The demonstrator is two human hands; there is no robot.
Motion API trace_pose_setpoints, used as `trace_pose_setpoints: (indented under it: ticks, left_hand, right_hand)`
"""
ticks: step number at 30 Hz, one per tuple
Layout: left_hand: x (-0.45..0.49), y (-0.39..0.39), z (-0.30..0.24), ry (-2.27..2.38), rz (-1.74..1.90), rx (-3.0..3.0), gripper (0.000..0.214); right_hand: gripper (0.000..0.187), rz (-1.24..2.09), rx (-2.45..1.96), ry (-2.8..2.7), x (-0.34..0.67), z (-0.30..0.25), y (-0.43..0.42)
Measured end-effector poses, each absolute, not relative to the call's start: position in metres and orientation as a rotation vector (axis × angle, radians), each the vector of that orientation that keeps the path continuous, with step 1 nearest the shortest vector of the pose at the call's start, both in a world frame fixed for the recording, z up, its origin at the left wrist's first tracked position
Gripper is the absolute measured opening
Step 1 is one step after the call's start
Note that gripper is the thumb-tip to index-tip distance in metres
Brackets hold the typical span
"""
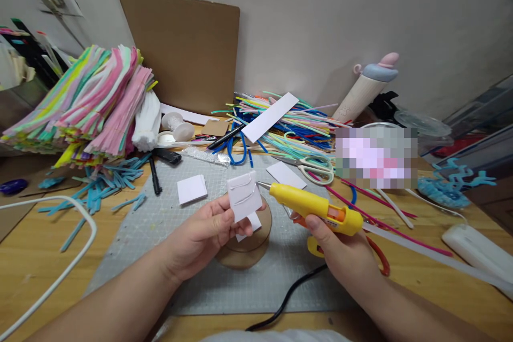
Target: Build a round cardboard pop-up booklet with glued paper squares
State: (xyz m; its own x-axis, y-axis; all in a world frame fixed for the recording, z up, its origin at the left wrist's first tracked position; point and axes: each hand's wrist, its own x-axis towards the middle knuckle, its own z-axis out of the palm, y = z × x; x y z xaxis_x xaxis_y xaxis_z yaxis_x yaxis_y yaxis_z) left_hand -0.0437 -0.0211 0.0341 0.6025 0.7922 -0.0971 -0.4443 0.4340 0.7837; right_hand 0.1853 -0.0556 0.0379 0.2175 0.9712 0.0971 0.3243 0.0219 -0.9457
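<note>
My left hand (212, 224) pinches a small white card (245, 200) with wavy raised lines of glue across its face. In my right hand (344, 251) is a yellow hot glue gun (310, 206), its metal nozzle close to the card's upper right edge. A long pale glue stick (417, 248) trails from the back of the gun. Below the card sits a round brown cardboard piece (242, 259), partly covered by my left hand, with another white paper piece (250, 227) over it. Folded white paper (192, 190) lies to the left.
A grey cutting mat (192, 283) covers the desk's middle. Scissors (315, 168) and pipe cleaners (292, 123) lie behind it. Bundled pipe cleaners (88, 101) are piled at left, and a cardboard sheet (180, 48) leans on the wall. A black cord (288, 299) crosses the front.
</note>
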Motion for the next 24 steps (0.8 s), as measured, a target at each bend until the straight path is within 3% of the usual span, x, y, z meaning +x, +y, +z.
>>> trace_pose_setpoints:
  ticks: [6, 10, 24]
  left_hand:
    - [-0.044, -0.020, 0.034, 0.573, 0.899, 0.770, 0.035]
    - [-0.041, -0.020, 0.036, 0.628, 0.917, 0.784, 0.041]
    - [-0.038, -0.021, 0.032, 0.622, 0.861, 0.846, 0.058]
  right_hand:
    - [0.020, 0.821, -1.368, -1.542, 0.193, 0.032, -0.059]
    - [0.018, 0.869, -1.237, -1.544, 0.193, 0.032, -0.061]
    - [0.034, 1.054, -1.292, -1.405, 0.186, 0.027, -0.070]
